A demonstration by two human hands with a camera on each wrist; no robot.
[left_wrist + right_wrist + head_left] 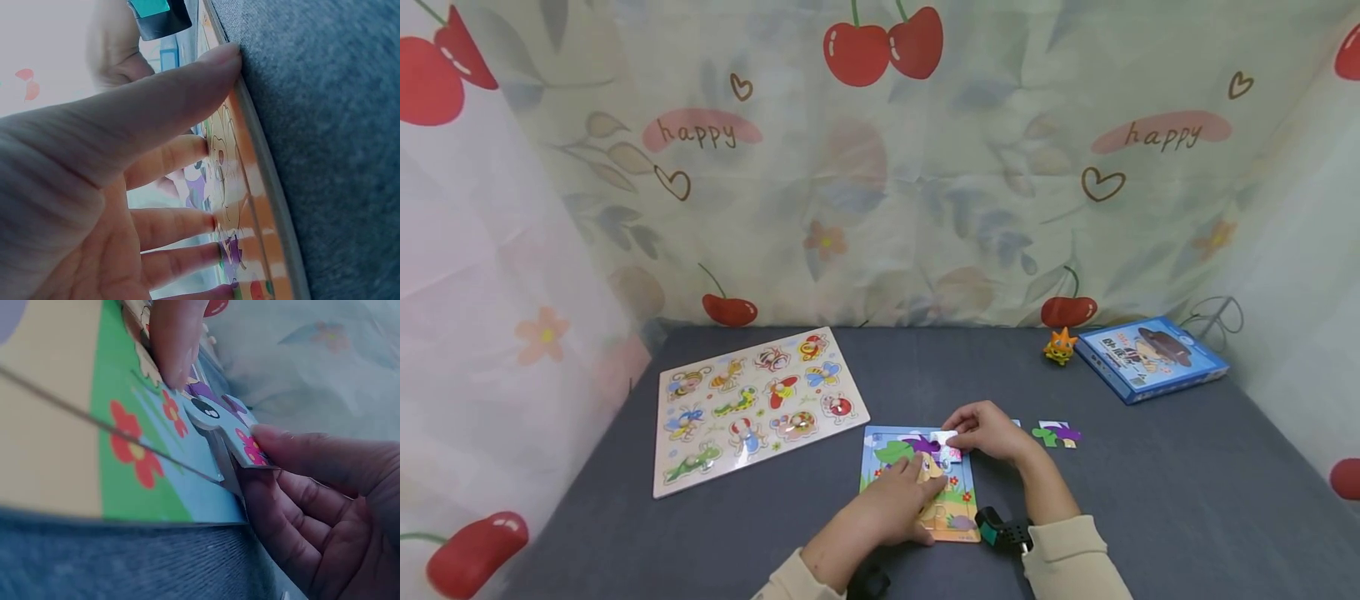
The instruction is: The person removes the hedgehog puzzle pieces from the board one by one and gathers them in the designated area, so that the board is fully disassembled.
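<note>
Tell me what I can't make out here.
Head view: part of the puzzle board, under the left hand.
Head view: fine print on blue box, too small.
Left wrist view: lowest of the fingers, cut by bottom edge.
Right wrist view: part of the held piece, behind the right hand.

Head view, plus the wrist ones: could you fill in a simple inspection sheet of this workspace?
Surface: dark grey table.
Job's things: picture puzzle; flowered piece at its upper right, not lying flat; loose piece farther right.
Clutter: insect board at left; orange toy and blue box at back right.
Hands: left hand rests on the puzzle; right hand pinches the flowered piece.
Cables: apparently a thin looped cord near the box.
Surroundings: cherry-print curtain.
</note>
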